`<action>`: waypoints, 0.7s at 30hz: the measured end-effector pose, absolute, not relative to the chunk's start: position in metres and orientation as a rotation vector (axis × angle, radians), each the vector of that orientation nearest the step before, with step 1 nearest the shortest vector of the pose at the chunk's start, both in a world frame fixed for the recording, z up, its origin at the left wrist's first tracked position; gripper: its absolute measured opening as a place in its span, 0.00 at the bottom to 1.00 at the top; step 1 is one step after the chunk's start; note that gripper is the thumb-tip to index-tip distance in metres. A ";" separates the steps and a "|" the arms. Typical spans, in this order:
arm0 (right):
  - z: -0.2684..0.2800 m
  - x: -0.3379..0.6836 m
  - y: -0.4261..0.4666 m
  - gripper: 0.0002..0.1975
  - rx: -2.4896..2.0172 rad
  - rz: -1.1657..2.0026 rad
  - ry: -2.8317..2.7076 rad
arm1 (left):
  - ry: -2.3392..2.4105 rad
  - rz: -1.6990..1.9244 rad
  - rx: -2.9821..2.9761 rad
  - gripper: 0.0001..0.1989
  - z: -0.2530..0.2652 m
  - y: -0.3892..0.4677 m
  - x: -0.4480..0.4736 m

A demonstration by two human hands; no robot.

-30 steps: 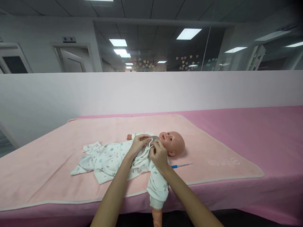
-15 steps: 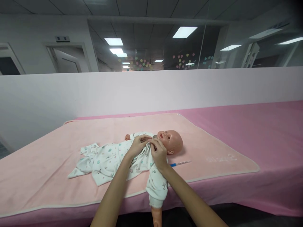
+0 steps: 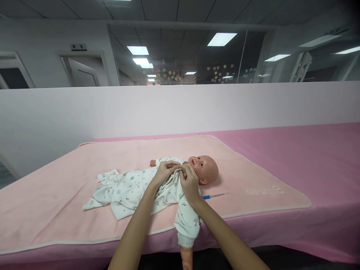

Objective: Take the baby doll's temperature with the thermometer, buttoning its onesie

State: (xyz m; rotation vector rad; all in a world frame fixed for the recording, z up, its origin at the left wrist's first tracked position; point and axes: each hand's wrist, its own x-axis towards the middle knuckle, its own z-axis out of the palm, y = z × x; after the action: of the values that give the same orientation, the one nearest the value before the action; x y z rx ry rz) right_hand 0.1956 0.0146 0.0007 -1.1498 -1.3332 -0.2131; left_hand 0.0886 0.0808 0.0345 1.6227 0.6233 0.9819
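Note:
A baby doll (image 3: 207,168) lies on its back, its head to the right, dressed in a white patterned romper (image 3: 132,187). My left hand (image 3: 165,172) is at the upper chest, its fingers closed at the edge of the garment's front opening. Close beside it, my right hand (image 3: 189,180) pinches the romper's cloth just below the doll's chin. Both sets of fingertips nearly meet, and what lies between them is partly hidden. One doll arm in its sleeve (image 3: 188,221) hangs over the near edge between my forearms.
A thermometer with a blue end (image 3: 215,195) lies by the doll's head. Under the doll is a peach blanket (image 3: 70,176), spread over a pink cover (image 3: 317,161). Behind stands a low white wall (image 3: 180,110) with a window (image 3: 185,56) above it.
The view has shifted slightly. My right fingers have moved a little at the collar; both hands stay on the romper and the doll lies as before.

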 end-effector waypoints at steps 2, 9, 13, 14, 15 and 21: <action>0.000 0.196 0.016 0.10 -1.148 -0.217 -1.325 | 0.597 0.982 1.632 0.17 0.034 0.081 0.089; -0.003 0.197 0.017 0.10 -1.131 -0.210 -1.311 | 0.593 0.959 1.731 0.15 0.042 0.075 0.086; -0.003 0.197 0.016 0.10 -1.132 -0.178 -1.286 | 0.522 0.886 1.806 0.17 0.044 0.074 0.083; -0.003 0.197 0.016 0.09 -1.133 -0.170 -1.282 | 0.528 0.888 1.814 0.17 0.043 0.075 0.083; -0.003 0.197 0.016 0.09 -1.133 -0.165 -1.279 | 0.545 0.898 1.817 0.16 0.042 0.076 0.083; -0.002 0.196 0.016 0.09 -1.124 -0.151 -1.282 | 0.627 1.021 1.815 0.14 0.035 0.080 0.086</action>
State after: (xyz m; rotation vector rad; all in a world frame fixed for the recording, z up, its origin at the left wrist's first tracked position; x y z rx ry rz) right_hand 0.1964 0.0158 -0.0024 -1.1237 -1.2819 -0.1513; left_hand 0.0856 0.0796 0.0352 1.8153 0.6274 1.0205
